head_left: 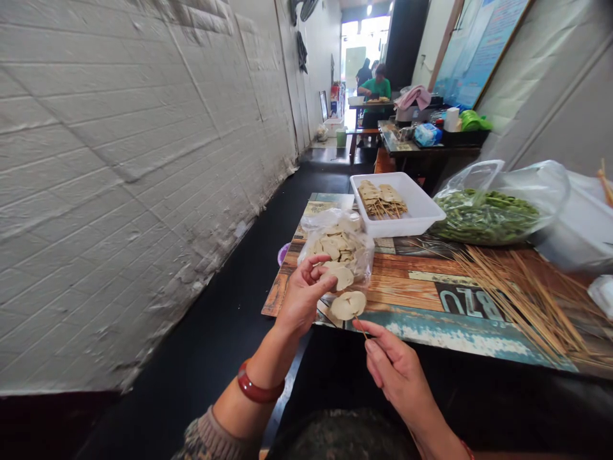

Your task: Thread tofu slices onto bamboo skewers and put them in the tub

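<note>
My left hand (306, 291) pinches a thin, pale round slice (341, 277) in front of an open plastic bag (366, 255) filled with similar slices (335, 246). Between the fingers of my right hand (390, 354) is a thin wooden skewer (361, 327). Its far end carries another pale round slice (348, 306), which has a slit near its middle. The two slices are close together above the table's near edge. A reddish-brown bangle (258, 383) circles my left wrist.
Loose skewers (522, 300) lie across the right of the wooden-patterned table (402, 275). Behind the bag stands a white tub (407, 225) with filled skewers. A clear bag of green vegetables (488, 214) sits right of it. A person in green (378, 86) works farther back. A white wall (119, 160) runs along the left.
</note>
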Available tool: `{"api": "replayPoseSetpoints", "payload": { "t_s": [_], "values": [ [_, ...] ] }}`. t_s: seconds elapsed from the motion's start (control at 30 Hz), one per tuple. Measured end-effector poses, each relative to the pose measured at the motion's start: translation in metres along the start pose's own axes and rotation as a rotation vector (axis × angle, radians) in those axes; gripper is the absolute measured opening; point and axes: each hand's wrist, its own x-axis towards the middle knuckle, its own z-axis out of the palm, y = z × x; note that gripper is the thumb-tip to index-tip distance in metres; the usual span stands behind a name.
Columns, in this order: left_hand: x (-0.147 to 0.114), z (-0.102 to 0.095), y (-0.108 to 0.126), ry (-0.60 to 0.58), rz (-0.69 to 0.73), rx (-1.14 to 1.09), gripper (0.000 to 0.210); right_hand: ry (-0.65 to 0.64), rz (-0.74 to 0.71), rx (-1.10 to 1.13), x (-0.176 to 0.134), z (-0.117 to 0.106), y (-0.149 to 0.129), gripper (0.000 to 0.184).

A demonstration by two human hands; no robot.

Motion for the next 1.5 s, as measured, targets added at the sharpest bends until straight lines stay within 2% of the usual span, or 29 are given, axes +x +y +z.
{"api": "replayPoseSetpoints", "payload": {
  "t_s": [0.5,0.83,1.33,1.5],
  "values": [
    [-0.002,-0.003,-0.005,-0.039,0.024,0.061,0.045,0.016,0.037,-0.002,0.004,0.002,-0.004,0.044],
    [-0.005,0.000,-0.006,-0.032,0.064,0.164,0.046,0.036,0.064,-0.025,0.005,0.001,-0.003,0.048],
    [-0.007,0.006,-0.008,0.025,0.027,0.196,0.052,0.057,0.053,0.001,0.008,0.002,-0.004,0.050],
    [-0.005,0.005,-0.012,0.025,0.024,0.136,0.052,0.054,0.042,-0.012,0.007,0.000,-0.002,0.048]
  ]
}}
